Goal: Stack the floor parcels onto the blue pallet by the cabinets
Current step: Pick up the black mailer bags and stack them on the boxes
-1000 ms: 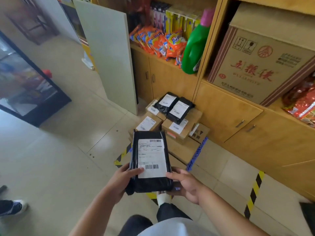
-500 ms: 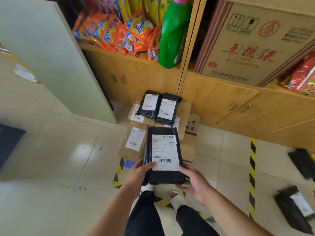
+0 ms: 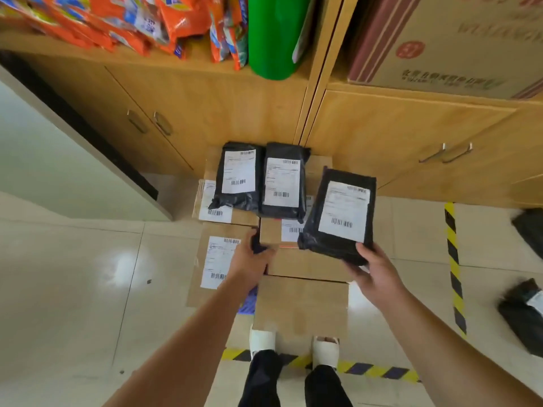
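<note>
My right hand (image 3: 373, 274) grips the near edge of a black bagged parcel (image 3: 340, 212) with a white label and holds it tilted above the right side of the stack. My left hand (image 3: 249, 262) is off that parcel. Its fingers curl at the corner of a cardboard box (image 3: 293, 262), in the dark gap between boxes; whether it grips is unclear. Two more black parcels (image 3: 238, 174) (image 3: 282, 183) lie side by side on the rear boxes. Only a sliver of the blue pallet (image 3: 248, 301) shows under the cardboard.
Wooden cabinets (image 3: 205, 113) stand right behind the stack. A white panel (image 3: 58, 160) leans at the left. Two black parcels (image 3: 526, 315) (image 3: 531, 233) lie on the floor at the right, past the yellow-black tape (image 3: 454, 265). My feet (image 3: 293, 345) stand at the tape by the nearest box.
I have stepped closer to the stack. My left hand let go of the black parcel and dropped to the boxes. My right hand alone carried the parcel forward and to the right.
</note>
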`<state>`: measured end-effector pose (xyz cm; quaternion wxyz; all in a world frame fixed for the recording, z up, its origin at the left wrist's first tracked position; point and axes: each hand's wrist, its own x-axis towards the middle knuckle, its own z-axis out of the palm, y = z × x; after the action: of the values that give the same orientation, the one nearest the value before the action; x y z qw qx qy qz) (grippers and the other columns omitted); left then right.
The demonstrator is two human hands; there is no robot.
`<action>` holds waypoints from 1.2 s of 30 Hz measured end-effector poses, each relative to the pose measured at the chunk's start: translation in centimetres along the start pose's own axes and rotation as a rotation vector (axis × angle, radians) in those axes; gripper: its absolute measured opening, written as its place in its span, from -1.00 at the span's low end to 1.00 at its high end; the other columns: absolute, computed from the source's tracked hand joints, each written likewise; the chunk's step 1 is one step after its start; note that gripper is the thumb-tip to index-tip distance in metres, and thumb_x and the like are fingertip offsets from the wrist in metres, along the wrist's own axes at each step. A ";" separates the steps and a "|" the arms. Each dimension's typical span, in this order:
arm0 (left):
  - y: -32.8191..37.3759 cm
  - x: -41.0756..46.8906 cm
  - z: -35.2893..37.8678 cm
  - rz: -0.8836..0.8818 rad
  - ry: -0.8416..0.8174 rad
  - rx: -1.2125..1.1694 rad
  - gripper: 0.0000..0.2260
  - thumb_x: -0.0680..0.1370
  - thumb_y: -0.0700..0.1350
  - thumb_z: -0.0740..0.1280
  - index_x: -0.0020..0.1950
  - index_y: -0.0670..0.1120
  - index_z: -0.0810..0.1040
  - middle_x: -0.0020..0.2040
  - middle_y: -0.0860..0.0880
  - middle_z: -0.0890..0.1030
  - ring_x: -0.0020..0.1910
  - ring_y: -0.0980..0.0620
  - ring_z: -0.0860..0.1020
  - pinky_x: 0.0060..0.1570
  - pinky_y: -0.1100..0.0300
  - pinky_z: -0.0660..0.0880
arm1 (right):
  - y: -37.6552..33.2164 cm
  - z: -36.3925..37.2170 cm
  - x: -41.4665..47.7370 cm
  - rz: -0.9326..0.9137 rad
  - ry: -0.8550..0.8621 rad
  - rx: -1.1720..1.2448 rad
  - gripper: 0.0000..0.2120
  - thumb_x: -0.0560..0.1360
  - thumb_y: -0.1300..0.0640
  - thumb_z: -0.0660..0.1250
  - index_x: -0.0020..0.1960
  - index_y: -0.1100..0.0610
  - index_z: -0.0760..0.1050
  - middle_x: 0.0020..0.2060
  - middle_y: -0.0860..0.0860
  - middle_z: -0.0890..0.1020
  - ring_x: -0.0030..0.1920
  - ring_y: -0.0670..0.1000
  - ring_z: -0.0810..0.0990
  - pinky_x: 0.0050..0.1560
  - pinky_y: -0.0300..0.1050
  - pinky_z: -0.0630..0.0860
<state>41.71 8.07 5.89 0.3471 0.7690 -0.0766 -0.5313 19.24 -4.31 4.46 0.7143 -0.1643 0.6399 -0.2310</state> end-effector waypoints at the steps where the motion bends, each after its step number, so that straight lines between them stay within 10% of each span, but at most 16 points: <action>1: -0.1 1.9 -0.5 0.047 0.064 0.141 -0.49 0.51 -0.02 0.43 0.42 0.13 0.33 0.25 0.03 0.50 0.11 0.02 0.52 0.08 0.09 0.48 | -0.6 0.6 2.3 -0.028 0.023 -0.031 -0.63 0.58 0.25 0.32 0.38 0.10 0.48 0.29 0.14 0.58 0.25 0.14 0.59 0.02 -0.09 0.67; 8: 0.9 14.0 -4.2 0.167 0.241 0.787 -0.15 0.50 -0.04 0.38 0.59 0.20 -0.13 0.62 0.01 -0.17 0.59 -0.13 -0.13 0.50 -0.16 0.02 | -2.8 4.7 13.7 -0.075 0.007 -0.137 -0.66 0.60 0.25 0.31 0.36 0.09 0.49 0.26 0.12 0.58 0.22 0.22 0.60 0.08 0.02 0.65; 15: 0.7 19.3 -6.5 0.142 0.070 1.059 -0.31 0.50 0.00 0.34 0.55 0.15 0.07 0.57 0.00 0.13 0.52 -0.18 0.10 0.45 -0.22 0.18 | 0.1 6.1 15.8 -0.051 0.045 -0.301 -0.49 0.60 0.48 0.14 0.47 0.12 0.39 0.40 0.13 0.46 0.34 0.16 0.49 0.16 -0.03 0.61; 22: 0.1 19.2 -6.6 0.169 0.087 1.093 -0.32 0.51 0.00 0.35 0.54 0.14 0.09 0.55 0.03 0.17 0.49 -0.17 0.15 0.41 -0.23 0.24 | -0.1 6.6 15.8 -0.060 0.098 -0.378 -0.40 0.58 0.54 0.04 0.46 0.05 0.43 0.25 0.04 0.54 -0.04 -0.04 0.60 0.13 -0.11 0.61; 28: 0.8 13.8 -3.9 0.135 0.187 0.897 -0.32 0.49 -0.07 0.34 0.56 0.12 0.15 0.59 -0.02 0.15 0.54 -0.15 0.16 0.45 -0.19 0.23 | -1.4 5.1 10.7 -0.043 0.146 -0.492 -0.53 0.63 0.25 0.22 0.49 -0.05 0.35 0.30 -0.01 0.48 0.23 0.10 0.52 0.13 0.04 0.59; 32: 1.9 3.7 -0.2 0.164 0.087 0.515 -0.61 0.54 -0.16 0.27 0.37 0.04 0.46 0.21 -0.05 0.59 -0.14 -0.04 0.58 -0.19 0.18 0.50 | -2.7 3.2 1.4 -0.020 0.112 -0.396 -0.79 0.62 0.20 0.23 0.20 0.03 0.53 0.11 0.02 0.58 0.14 0.12 0.60 0.04 0.05 0.62; 36: 3.7 -6.7 4.0 0.131 -0.078 0.309 -0.76 0.56 -0.17 0.25 0.15 0.06 0.60 -0.10 0.09 0.63 -0.16 0.04 0.57 -0.29 0.29 0.45 | -3.5 -1.1 -9.3 0.035 0.101 -0.231 -0.84 0.62 0.20 0.26 0.15 0.14 0.57 0.07 0.14 0.66 0.06 0.12 0.65 0.06 0.05 0.60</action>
<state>36.32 6.79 12.54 0.2555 0.7853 -0.2205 -0.5191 17.03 -2.10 13.99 0.6615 -0.2225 0.7000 -0.1515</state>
